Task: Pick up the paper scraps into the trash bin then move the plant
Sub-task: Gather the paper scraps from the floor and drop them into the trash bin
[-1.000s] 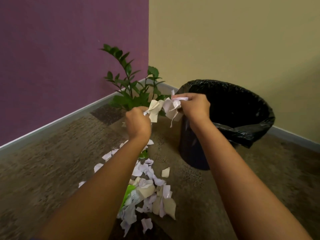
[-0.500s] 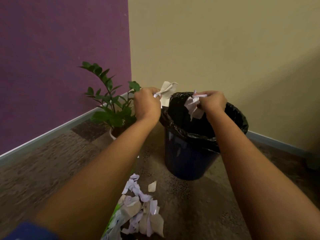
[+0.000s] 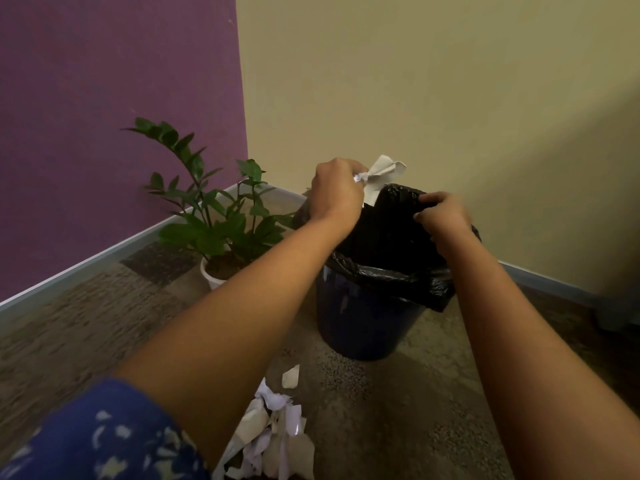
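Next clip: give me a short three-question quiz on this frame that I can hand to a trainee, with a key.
1. True or false: the left hand grips paper scraps above the trash bin.
2. Where does the plant stand?
A. On the floor between the bin and the purple wall
B. Inside the bin
C. Lifted in the person's right hand
3. Fill in: the liner folded over the bin's rim is ___ in colour.

Key: 1 true; 2 A; 3 black.
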